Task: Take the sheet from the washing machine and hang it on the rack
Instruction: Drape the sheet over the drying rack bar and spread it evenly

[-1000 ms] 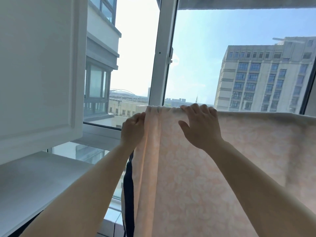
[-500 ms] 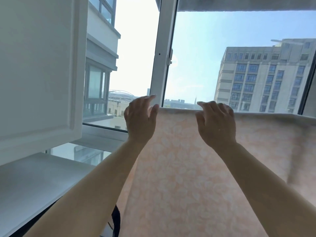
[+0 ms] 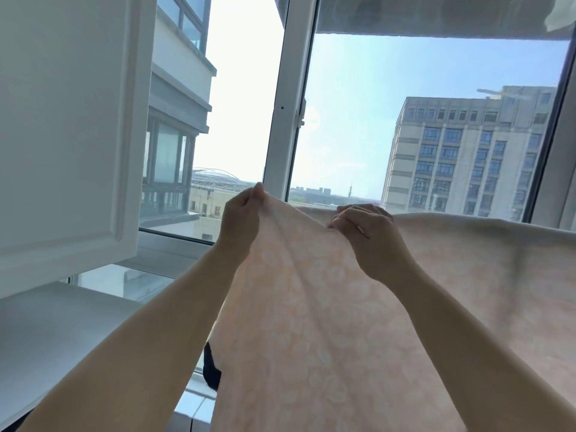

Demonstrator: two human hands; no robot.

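Here, a pale peach sheet (image 3: 327, 322) with a faint white floral print hangs in front of a high-rise window, its top edge running level off to the right; the rack beneath it is hidden. The left hand (image 3: 241, 213) pinches the sheet's upper left corner, lifted above the edge line. The right hand (image 3: 366, 232) grips a fold just beside it, fingers curled. A white cabinet door (image 3: 71, 120) stands open at left, with a gap between it and the sheet's left edge. A white window frame (image 3: 286, 98) rises behind.
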